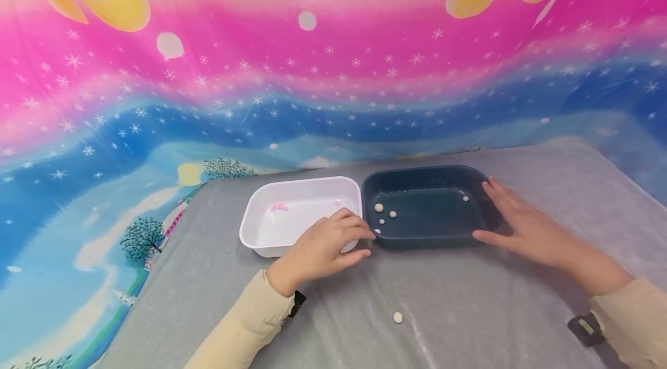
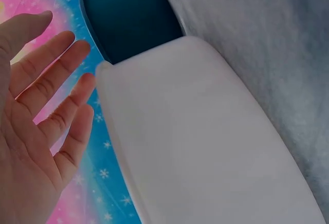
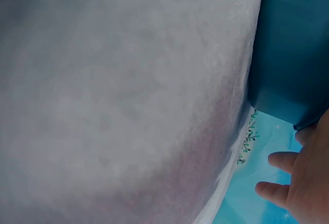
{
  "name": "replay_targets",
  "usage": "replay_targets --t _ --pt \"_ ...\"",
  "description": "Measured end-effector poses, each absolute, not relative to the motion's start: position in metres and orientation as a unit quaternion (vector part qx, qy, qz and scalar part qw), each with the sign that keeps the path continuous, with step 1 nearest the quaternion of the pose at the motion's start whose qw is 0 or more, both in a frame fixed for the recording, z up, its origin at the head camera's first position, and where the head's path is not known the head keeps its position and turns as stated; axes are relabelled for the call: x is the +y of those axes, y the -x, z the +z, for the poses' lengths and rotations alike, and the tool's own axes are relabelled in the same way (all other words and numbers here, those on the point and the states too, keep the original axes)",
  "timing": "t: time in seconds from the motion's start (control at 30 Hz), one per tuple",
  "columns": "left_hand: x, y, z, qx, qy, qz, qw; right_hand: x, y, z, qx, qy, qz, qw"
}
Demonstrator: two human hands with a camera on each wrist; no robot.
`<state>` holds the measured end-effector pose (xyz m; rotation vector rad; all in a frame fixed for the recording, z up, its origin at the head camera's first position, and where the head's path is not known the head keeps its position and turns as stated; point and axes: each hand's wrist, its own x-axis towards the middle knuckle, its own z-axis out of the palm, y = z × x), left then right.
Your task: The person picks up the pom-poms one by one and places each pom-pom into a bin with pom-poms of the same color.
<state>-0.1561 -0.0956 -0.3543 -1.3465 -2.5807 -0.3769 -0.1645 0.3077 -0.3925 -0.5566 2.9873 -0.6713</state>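
A white plastic basin (image 1: 260, 239) and a dark teal basin (image 1: 427, 241) stand side by side, their short ends close together. My left hand (image 1: 325, 246) is over the white basin's front right corner, fingertips right at the dark one's near left corner. Its fingers are loosely bent with nothing between them in the left wrist view. At the right end of the dark basin, my right hand (image 1: 537, 236) has its fingers spread along the rim. Small pink pieces (image 1: 279, 207) lie in the white basin. Several small cream balls (image 1: 393, 215) lie in the dark one.
One cream ball (image 1: 398, 317) lies on the grey cloth (image 1: 458, 311) in front of the basins. Behind the table hangs a colourful printed backdrop (image 1: 333, 91) with snowflakes and trees.
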Motion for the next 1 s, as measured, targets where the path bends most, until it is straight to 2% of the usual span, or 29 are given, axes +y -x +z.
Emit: replay_targets --t 0.43,0.7,1.0 --pt "-0.089 0.141 -0.357 -0.86 0.496 -0.083 0.085 0.308 0.165 -0.393 0.959 0.181 -0.219 0.015" --pt "-0.082 0.133 -0.361 -0.849 0.521 -0.062 0.055 0.308 0.165 -0.393 0.961 0.178 -0.21 0.015" --pt "-0.075 0.128 -0.366 -0.83 0.552 -0.052 0.056 0.307 0.164 -0.391 0.961 0.177 -0.211 0.016"
